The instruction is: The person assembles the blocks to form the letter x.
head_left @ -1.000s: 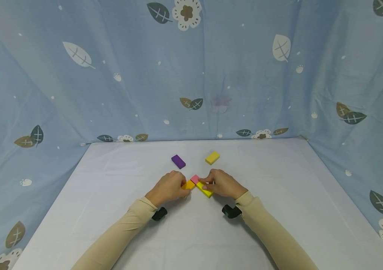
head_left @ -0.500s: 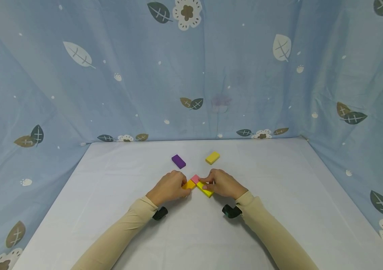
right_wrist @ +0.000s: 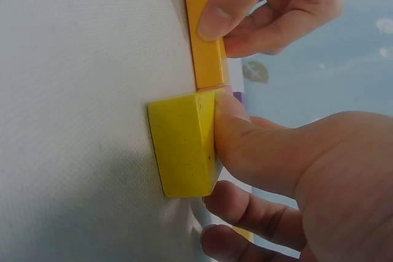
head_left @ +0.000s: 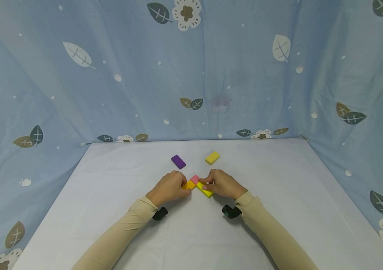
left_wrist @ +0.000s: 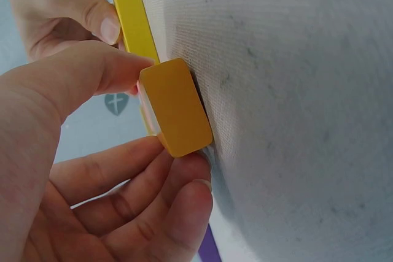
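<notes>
In the head view my left hand (head_left: pixel 168 187) pinches an orange block (head_left: pixel 189 185) between thumb and fingers. My right hand (head_left: pixel 223 183) grips a yellow block (head_left: pixel 205 190), its thumb on the near side. Both blocks lie on the white cloth, angled to each other, and meet at a pink block (head_left: pixel 195 179) whose right part is hidden by the right fingers. The left wrist view shows the end face of the orange block (left_wrist: pixel 175 108) between thumb and fingers. From the right wrist, the yellow block (right_wrist: pixel 178 145) stands close to the orange block's end.
Beyond the hands lie a purple block (head_left: pixel 178 162) and a second, paler yellow block (head_left: pixel 212 158), apart from each other. The white-covered table (head_left: pixel 127 161) runs back to a blue patterned curtain (head_left: pixel 137 75), which also hangs along both sides.
</notes>
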Action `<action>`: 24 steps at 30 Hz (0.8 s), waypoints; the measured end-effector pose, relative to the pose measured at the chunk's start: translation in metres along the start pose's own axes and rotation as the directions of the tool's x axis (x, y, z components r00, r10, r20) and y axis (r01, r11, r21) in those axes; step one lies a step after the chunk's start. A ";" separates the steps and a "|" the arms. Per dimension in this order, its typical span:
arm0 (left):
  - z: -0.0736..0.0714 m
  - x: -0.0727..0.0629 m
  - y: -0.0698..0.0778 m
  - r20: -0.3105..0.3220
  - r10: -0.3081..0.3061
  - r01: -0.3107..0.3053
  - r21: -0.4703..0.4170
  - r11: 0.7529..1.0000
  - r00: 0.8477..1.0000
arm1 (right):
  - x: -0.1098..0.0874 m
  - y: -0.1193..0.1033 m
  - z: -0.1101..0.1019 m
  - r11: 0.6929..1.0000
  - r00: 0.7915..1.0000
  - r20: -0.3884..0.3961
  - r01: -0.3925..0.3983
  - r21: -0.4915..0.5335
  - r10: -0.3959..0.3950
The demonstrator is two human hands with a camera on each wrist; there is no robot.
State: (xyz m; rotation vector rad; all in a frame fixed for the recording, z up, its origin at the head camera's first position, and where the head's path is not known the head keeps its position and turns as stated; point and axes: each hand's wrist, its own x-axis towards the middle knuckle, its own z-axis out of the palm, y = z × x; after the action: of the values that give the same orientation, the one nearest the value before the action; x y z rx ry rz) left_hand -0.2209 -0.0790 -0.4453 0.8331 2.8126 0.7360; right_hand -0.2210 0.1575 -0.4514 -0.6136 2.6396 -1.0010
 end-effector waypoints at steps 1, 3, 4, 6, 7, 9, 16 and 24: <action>0.000 0.000 0.000 0.000 -0.002 0.002 0.003 1.000 1.000 | 0.000 0.000 0.000 1.000 1.000 0.000 0.001 -0.001 -0.001; 0.000 0.000 0.000 -0.002 -0.004 0.004 0.008 1.000 1.000 | 0.000 -0.001 0.000 1.000 1.000 -0.001 -0.003 0.000 0.003; 0.000 0.000 0.000 -0.003 -0.004 0.004 0.010 1.000 1.000 | 0.000 -0.001 0.000 1.000 1.000 -0.002 -0.005 0.000 0.005; -0.001 0.000 0.001 -0.002 -0.008 0.008 0.008 1.000 1.000 | 0.000 -0.001 0.001 1.000 1.000 -0.003 -0.012 0.001 0.012; -0.001 0.000 0.001 -0.001 -0.009 0.009 0.006 1.000 1.000 | 0.000 -0.001 0.001 1.000 1.000 -0.004 -0.014 0.000 0.014; 0.000 0.000 0.000 0.001 -0.011 0.011 0.002 1.000 1.000 | 0.000 0.000 0.001 1.000 1.000 -0.006 -0.017 -0.004 0.017; 0.000 0.000 -0.001 0.006 -0.024 0.024 0.023 0.999 1.000 | 0.000 0.000 0.001 1.000 1.000 -0.013 -0.007 -0.006 0.007; -0.001 0.000 -0.001 0.012 -0.031 0.031 0.019 0.999 0.999 | 0.001 0.000 0.001 1.000 1.000 -0.004 -0.011 -0.004 0.011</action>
State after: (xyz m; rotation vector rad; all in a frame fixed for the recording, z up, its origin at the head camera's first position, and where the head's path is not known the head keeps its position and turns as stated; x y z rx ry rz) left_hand -0.2212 -0.0798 -0.4450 0.7921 2.8194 0.6988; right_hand -0.2211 0.1565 -0.4523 -0.5972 2.6466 -0.9949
